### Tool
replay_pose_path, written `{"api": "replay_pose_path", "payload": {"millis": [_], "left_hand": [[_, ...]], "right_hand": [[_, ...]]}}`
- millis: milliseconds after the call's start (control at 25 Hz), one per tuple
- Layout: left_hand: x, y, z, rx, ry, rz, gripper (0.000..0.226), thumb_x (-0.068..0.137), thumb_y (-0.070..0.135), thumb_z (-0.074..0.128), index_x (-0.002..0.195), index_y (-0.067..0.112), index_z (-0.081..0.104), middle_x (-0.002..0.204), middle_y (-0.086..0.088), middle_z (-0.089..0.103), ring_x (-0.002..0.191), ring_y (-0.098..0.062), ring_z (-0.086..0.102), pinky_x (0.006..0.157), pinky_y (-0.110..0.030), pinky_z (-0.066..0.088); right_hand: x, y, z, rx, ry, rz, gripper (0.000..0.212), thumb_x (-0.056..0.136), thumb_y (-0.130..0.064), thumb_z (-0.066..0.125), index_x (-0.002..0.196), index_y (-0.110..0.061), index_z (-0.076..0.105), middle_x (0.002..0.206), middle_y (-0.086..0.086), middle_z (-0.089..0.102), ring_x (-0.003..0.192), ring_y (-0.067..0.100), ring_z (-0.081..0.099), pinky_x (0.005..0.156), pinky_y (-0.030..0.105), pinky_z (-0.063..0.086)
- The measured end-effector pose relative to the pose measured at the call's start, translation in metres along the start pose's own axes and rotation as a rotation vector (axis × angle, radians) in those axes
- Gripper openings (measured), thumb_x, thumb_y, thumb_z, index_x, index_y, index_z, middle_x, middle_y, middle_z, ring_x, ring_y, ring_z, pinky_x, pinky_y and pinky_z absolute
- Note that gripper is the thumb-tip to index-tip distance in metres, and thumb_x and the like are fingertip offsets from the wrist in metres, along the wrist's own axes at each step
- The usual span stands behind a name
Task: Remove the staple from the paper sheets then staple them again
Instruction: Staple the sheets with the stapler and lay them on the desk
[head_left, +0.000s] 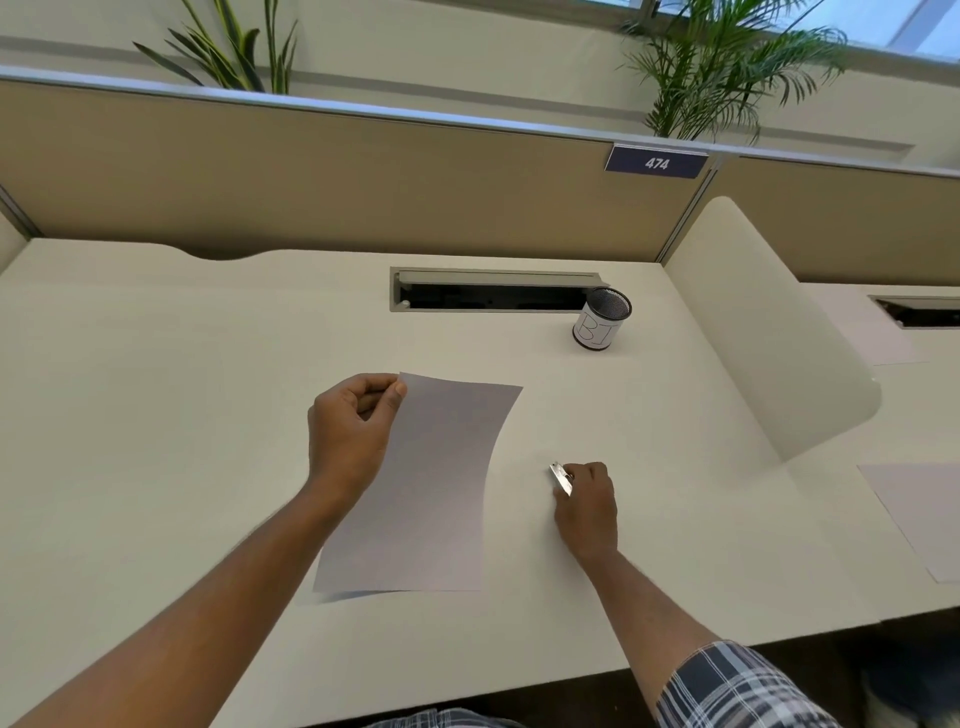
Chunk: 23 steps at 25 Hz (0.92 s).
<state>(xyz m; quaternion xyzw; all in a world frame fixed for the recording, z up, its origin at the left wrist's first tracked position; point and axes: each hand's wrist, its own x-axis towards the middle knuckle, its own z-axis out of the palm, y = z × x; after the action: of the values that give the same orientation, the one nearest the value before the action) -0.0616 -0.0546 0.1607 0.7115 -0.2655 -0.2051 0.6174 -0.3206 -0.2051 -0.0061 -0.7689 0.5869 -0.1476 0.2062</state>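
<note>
Mid-desk (156, 364), left hand (349, 436) pinches the paper sheets' (431, 488) far corner, right hand (587, 506) grips a small metal stapler (561, 478); restapling seemingly remains.

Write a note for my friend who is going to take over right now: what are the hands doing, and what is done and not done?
Left hand: pinching the top left corner of the paper sheets, which are lifted and curved above the desk.
Right hand: closed on a small metal tool, low over the desk to the right of the sheets. Whether it is a staple remover or a stapler is too small to tell.
Mesh cup: standing at the back right, not in use.
Done: cannot tell; no staple is visible in the corner.
Left: check the pinched corner, pull the staple if it is there, then staple the sheets again.
</note>
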Motion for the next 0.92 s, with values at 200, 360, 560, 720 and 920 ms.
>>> {"api": "replay_pose_path", "payload": {"millis": [200, 360, 560, 720, 920], "left_hand": [[-0.001, 0.0, -0.004, -0.02, -0.018, -0.009, 0.018, 0.092, 0.022, 0.072, 0.107, 0.012, 0.075, 0.094, -0.001, 0.078, 0.089, -0.015, 0.075, 0.088, -0.042, 0.061], [-0.003, 0.002, -0.008, -0.07, -0.085, -0.02, 0.018, 0.092, 0.023, 0.072, 0.106, 0.013, 0.075, 0.095, -0.002, 0.078, 0.091, -0.019, 0.075, 0.087, -0.044, 0.061], [-0.004, 0.013, -0.019, -0.204, -0.102, -0.031, 0.009, 0.091, 0.019, 0.072, 0.098, 0.017, 0.075, 0.091, -0.001, 0.079, 0.085, -0.016, 0.075, 0.078, -0.033, 0.061], [-0.005, 0.01, -0.035, -0.276, -0.147, -0.006, 0.025, 0.09, 0.024, 0.068, 0.11, 0.011, 0.071, 0.098, -0.003, 0.078, 0.09, -0.015, 0.074, 0.075, -0.026, 0.06], [-0.007, -0.014, -0.036, -0.059, -0.138, 0.02, 0.009, 0.099, 0.024, 0.061, 0.096, 0.024, 0.069, 0.091, -0.002, 0.077, 0.09, -0.03, 0.071, 0.074, -0.04, 0.058]], "right_hand": [[-0.002, -0.009, -0.001, 0.019, 0.042, 0.01, 0.039, 0.088, -0.016, 0.072, 0.125, -0.008, 0.066, 0.124, 0.008, 0.057, 0.119, 0.032, 0.054, 0.089, 0.038, 0.052], [0.007, -0.065, -0.029, 0.797, -0.259, 0.035, 0.074, 0.078, -0.024, 0.079, 0.145, -0.021, 0.049, 0.139, -0.005, 0.059, 0.131, 0.01, 0.053, 0.105, 0.031, 0.045], [0.015, -0.115, -0.057, 1.128, -0.412, 0.022, 0.048, 0.082, 0.0, 0.08, 0.127, -0.007, 0.064, 0.117, 0.014, 0.077, 0.108, 0.028, 0.073, 0.098, 0.044, 0.056], [0.007, -0.128, -0.065, 1.282, -0.348, 0.039, 0.03, 0.085, -0.005, 0.077, 0.114, 0.002, 0.072, 0.111, 0.016, 0.077, 0.097, 0.03, 0.072, 0.094, 0.049, 0.058], [-0.01, -0.158, -0.076, 1.251, -0.235, -0.033, 0.017, 0.091, -0.01, 0.073, 0.109, -0.009, 0.072, 0.102, 0.007, 0.078, 0.088, 0.02, 0.072, 0.077, 0.031, 0.059]]}}
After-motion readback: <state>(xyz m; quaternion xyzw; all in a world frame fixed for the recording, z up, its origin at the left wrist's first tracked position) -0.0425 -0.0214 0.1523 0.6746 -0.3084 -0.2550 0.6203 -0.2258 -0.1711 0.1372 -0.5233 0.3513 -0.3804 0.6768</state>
